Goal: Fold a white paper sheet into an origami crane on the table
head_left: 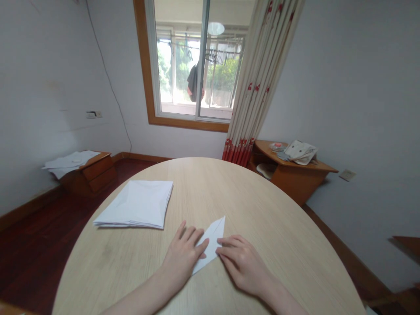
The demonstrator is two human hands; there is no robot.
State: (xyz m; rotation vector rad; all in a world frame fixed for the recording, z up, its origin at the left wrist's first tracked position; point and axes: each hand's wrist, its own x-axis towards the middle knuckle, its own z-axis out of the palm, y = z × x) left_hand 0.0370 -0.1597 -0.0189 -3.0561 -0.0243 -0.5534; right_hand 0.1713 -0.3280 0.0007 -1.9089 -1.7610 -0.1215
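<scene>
A folded white sheet of paper [214,236], pointed at its far end, lies on the round wooden table [262,227] in front of me. My left hand [183,253] rests flat on the sheet's left side with fingers stretched out. My right hand [241,258] presses the sheet's right edge with its fingertips, fingers bent slightly and pointing left. Neither hand lifts the paper. The near part of the sheet is hidden under both hands.
A stack of white paper sheets [136,204] lies on the table to the left. A low wooden cabinet [90,173] with papers stands by the left wall; a corner shelf [292,168] with items stands right. Window and curtain behind.
</scene>
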